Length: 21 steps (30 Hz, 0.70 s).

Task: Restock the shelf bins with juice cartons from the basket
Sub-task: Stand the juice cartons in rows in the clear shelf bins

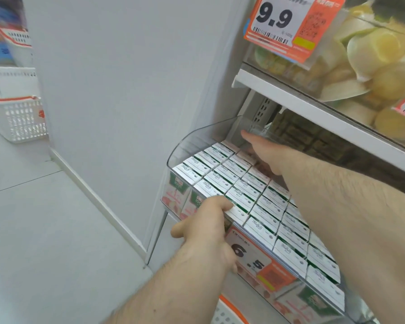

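A clear plastic shelf bin (185,143) on the lower shelf is packed with rows of white-topped juice cartons (248,195), their green and pink fronts showing through its front wall. My left hand (206,228) holds the bin's front rim, fingertips lying on a front-row carton top and thumb sticking out to the left. My right hand (264,153) reaches deep to the back of the bin, palm down over the rear cartons. Its fingers are hidden beneath it, so a hold cannot be made out. A white basket with an orange rim (229,312) peeks in below the bin.
An orange 6.5 price tag (250,253) hangs on the bin's front. The shelf above (302,101) holds pale yellow cups behind a 9.9 tag (285,26). A white wall panel (126,90) stands left of the shelves. Stacked white baskets (21,118) sit on the floor at far left.
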Motion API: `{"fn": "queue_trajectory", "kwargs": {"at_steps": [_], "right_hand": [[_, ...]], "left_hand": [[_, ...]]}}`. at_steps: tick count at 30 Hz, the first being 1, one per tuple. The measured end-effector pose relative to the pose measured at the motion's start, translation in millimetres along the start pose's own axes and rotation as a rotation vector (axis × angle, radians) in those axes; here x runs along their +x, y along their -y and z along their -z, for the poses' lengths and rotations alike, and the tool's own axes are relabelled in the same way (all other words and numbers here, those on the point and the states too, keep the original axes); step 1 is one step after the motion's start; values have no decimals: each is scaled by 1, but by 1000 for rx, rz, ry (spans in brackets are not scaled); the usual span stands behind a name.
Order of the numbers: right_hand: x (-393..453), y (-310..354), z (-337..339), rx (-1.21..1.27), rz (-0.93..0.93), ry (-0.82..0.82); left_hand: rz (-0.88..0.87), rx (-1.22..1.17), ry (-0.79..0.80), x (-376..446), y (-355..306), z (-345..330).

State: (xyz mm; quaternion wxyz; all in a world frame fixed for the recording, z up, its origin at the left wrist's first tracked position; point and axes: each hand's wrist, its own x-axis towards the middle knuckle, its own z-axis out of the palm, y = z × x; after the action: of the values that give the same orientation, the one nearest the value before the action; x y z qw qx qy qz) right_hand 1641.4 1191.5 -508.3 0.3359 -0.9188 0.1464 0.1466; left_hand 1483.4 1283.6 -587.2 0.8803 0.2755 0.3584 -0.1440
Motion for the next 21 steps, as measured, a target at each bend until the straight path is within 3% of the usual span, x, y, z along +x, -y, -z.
{"fn": "queue_trajectory", "kwargs": {"at_steps": [6,13,18,21], "right_hand": [[-8,14,-11,-6,112,-17],[-15,-2,-7,199,41,-81],[-49,-29,31,-154,-113,-190],[-67,-59,60,-340,-299,-151]], "left_hand": [[119,52,61,5,-11,-2],[102,84,87,3,-9,-3],[30,55,63,-5,-2,-4],[-9,67,75,-9,2,-3]]}}
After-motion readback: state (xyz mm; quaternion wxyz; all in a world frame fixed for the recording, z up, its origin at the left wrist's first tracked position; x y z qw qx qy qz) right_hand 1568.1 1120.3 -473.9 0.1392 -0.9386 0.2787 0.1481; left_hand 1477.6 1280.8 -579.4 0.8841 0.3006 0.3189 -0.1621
